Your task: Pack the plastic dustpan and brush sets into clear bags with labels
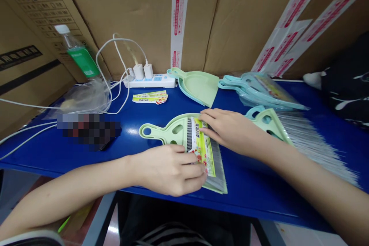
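A light green dustpan (pixel 154 133) lies on the table in front of me, with a grey-bristled brush (pixel 216 155) nested in it. Across the bristles runs a yellow and white printed label card (pixel 206 150). My left hand (pixel 175 169) is closed at the near end of the card, its fingers curled over the edge; the thumb is mostly hidden. At the far end, my right hand (pixel 226 127) pinches the card beside the dustpan's rim, and its fingertips are partly hidden.
Several label cards (pixel 150 97) lie behind. Farther back are a green dustpan (pixel 200 84) and bagged blue sets (pixel 265 88). Grey-bristled brushes (pixel 314 142) lie right. A power strip (pixel 164 80) with white cables, a bottle (pixel 82 59) and a plastic bag (pixel 86 98) stand left.
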Action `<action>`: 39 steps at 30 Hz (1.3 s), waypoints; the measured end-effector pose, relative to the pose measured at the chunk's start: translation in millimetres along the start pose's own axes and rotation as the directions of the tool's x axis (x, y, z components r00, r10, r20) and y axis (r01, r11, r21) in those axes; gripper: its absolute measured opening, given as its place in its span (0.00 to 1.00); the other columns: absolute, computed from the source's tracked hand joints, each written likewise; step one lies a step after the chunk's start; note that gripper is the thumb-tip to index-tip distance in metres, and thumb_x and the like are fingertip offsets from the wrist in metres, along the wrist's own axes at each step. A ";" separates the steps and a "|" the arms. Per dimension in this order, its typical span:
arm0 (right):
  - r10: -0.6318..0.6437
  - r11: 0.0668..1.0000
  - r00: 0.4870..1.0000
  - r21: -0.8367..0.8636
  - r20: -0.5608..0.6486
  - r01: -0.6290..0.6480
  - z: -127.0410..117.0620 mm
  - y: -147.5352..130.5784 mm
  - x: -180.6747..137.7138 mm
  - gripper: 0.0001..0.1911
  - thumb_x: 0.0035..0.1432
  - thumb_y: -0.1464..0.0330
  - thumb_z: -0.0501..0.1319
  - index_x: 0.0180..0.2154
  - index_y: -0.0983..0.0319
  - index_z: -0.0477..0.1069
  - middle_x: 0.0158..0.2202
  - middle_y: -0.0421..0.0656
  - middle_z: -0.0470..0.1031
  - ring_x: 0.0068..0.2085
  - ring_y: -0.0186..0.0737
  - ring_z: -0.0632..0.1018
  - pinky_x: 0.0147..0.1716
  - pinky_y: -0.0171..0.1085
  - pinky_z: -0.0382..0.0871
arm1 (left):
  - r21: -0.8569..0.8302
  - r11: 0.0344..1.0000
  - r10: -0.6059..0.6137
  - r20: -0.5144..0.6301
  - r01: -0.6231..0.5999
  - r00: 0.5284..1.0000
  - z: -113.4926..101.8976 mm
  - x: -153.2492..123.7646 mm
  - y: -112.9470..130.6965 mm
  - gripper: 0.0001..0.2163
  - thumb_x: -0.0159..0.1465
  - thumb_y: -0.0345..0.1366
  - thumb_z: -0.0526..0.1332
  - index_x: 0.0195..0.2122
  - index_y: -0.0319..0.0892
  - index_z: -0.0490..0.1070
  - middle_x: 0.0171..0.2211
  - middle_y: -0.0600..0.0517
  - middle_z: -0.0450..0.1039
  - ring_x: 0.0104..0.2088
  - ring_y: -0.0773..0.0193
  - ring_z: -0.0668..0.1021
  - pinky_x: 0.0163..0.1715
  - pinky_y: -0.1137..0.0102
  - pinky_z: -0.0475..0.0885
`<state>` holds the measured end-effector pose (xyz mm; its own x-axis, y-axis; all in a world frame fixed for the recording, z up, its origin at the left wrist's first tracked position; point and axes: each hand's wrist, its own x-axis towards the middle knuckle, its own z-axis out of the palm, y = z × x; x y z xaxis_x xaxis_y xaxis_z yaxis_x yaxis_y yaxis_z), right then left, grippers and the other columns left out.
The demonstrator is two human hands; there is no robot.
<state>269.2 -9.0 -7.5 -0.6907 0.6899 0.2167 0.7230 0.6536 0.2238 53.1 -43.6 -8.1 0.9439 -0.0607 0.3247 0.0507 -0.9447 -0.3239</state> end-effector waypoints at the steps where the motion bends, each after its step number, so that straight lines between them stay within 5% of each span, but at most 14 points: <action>1: 0.002 1.000 1.000 0.000 0.002 -0.002 0.1 0.2 -0.1 0.12 0.66 0.68 0.50 0.40 0.65 0.71 0.39 0.50 0.79 0.35 0.44 0.79 0.31 0.39 0.70 | -0.001 1.000 0.000 -0.002 0.000 1.000 0.1 0.0 -0.1 0.12 0.69 0.28 0.53 0.40 0.40 0.77 0.40 0.52 0.80 0.36 0.68 0.78 0.27 0.72 0.71; 27: 0.000 1.000 1.000 0.000 0.007 0.000 -0.3 3.0 -0.1 0.13 0.66 0.68 0.51 0.40 0.65 0.73 0.40 0.50 0.79 0.36 0.45 0.80 0.34 0.40 0.71 | -0.016 1.000 -0.001 0.007 0.001 1.000 0.8 -1.3 0.3 0.12 0.69 0.28 0.53 0.41 0.39 0.77 0.40 0.52 0.80 0.36 0.67 0.78 0.27 0.71 0.71; 39: 0.014 0.997 1.000 0.075 0.007 -0.015 1.1 4.4 -1.6 0.18 0.67 0.62 0.50 0.51 0.64 0.69 0.44 0.51 0.78 0.39 0.47 0.80 0.37 0.43 0.72 | -0.009 1.000 0.019 0.003 -0.019 1.000 0.9 -2.1 -1.2 0.10 0.68 0.30 0.55 0.42 0.39 0.76 0.42 0.51 0.79 0.36 0.68 0.78 0.27 0.71 0.70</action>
<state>273.5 -6.9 -7.9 -0.6801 0.7014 0.2134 0.7322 0.6646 0.1491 51.4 -42.0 -9.2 0.9456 -0.0780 0.3158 0.0294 -0.9464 -0.3218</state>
